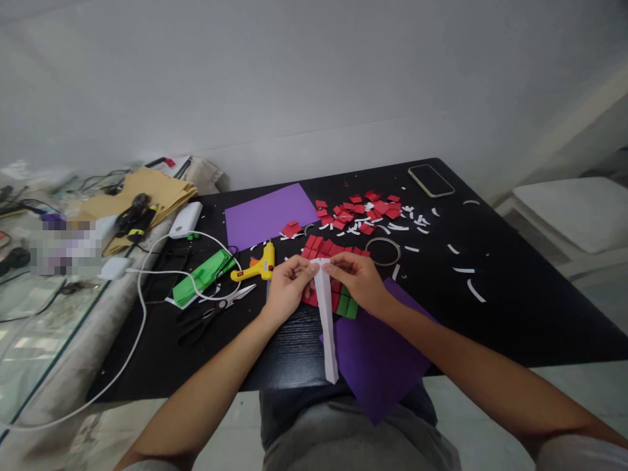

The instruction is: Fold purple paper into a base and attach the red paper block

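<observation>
A long folded strip of white paper (326, 327) hangs toward me, its top end pinched between both hands. My left hand (290, 282) closes thumb and fingers on the left side of that end. On the right side, my right hand (359, 278) grips it the same way. Behind the hands lie red paper pieces (318, 247) in rows, partly hidden by my fingers. A green paper piece (348, 305) shows below my right hand. Under my right forearm, a purple sheet (383, 353) sticks out past the table's front edge.
A yellow glue gun (267, 261), scissors (220, 305), green paper strips (203, 278) and a white cable (143, 294) lie left. Another purple sheet (269, 216), red squares (366, 209), white scraps (461, 270), a tape ring (383, 252) and a phone (432, 180) are further back and right.
</observation>
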### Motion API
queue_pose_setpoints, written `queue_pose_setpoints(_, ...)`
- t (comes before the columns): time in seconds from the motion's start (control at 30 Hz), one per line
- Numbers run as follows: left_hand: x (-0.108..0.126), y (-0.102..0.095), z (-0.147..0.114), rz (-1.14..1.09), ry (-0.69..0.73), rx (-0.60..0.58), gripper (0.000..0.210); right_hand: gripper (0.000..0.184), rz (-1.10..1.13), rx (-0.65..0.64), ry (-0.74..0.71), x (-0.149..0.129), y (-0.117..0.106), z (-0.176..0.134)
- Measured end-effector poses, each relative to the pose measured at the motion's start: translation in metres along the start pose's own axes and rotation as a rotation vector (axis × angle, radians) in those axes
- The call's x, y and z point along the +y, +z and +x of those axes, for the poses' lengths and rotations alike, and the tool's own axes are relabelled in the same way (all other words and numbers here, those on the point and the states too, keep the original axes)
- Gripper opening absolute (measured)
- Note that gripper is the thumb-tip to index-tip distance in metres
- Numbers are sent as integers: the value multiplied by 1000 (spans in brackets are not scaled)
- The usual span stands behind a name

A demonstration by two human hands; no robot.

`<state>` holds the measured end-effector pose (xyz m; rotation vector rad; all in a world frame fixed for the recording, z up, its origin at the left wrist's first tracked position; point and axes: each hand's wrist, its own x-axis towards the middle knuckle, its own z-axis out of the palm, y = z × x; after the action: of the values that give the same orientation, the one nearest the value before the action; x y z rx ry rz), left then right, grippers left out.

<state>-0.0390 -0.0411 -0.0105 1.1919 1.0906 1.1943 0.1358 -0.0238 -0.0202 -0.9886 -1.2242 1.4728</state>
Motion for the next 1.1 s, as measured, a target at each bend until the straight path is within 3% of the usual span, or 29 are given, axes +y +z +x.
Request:
queue_pose_setpoints(0.8,-3,11,-3,-30,84,89,42,32,-70,141,-132,9,8,-4)
queue_pose_setpoints(0.87,-2,10,-3,-14,79,102,43,34,-31,103,-92,6,7,-3)
queue_pose_setpoints(1.03,0,5,0,32,65,118,47,42,69,-182,100,-7,-2,2)
queue_pose_setpoints(1.1,1,3,0,37,61,104,46,43,73,-235,131,-10,-5,3)
